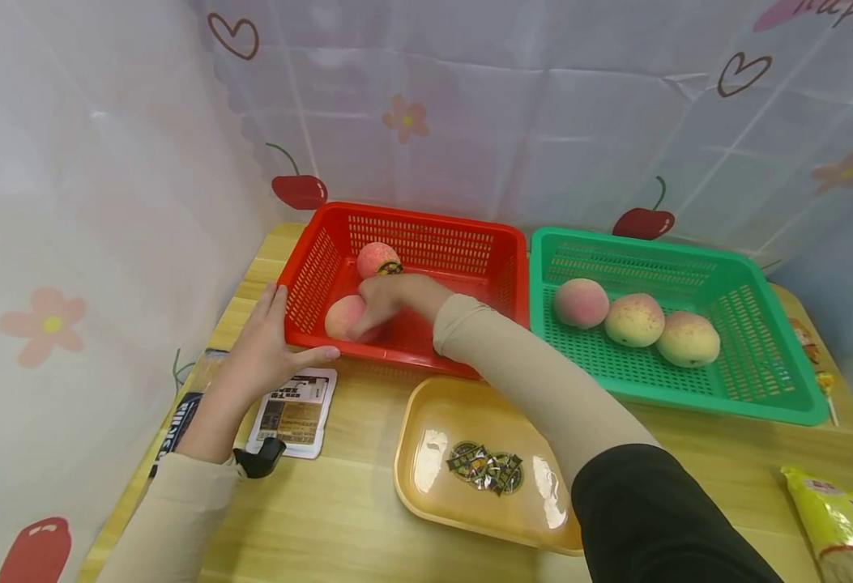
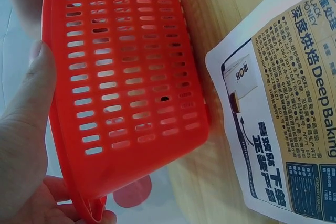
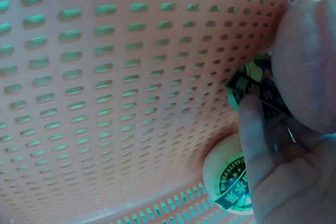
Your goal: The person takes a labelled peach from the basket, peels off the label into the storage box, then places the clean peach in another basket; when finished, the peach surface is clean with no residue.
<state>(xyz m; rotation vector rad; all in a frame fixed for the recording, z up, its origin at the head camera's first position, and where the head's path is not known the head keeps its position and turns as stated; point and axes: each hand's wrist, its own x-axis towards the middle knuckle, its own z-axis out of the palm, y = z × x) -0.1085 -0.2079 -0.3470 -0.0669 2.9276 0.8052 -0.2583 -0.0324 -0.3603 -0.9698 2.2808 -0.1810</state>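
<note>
right hand (image 1: pixel 385 295) among the peaches in the red basket (image 1: pixel 462 247), left hand (image 1: pixel 269 348) bracing the basket's corner

the right hand reaches across into the red basket and its fingers (image 3: pixel 252 129) pinch a dark round sticker (image 3: pixel 254 90) lying against a peach (image 3: pixel 310 61); a second peach (image 1: pixel 343 316) sits under the hand near the front wall, and a further peach (image 1: pixel 377 259) lies just behind it. the left hand is flat and relaxed, fingers straight, thumb (image 2: pixel 31 87) pressed along the basket's rim, gripping nothing. a printed packet (image 1: pixel 295 411) lies on the wooden table (image 1: pixel 346 502) just beside that hand. a yellow tray (image 1: pixel 426 478) in front of the basket holds loose stickers (image 1: pixel 486 468). the green basket (image 1: pixel 754 380) beside the red one holds three peaches (image 1: pixel 634 319)
</note>
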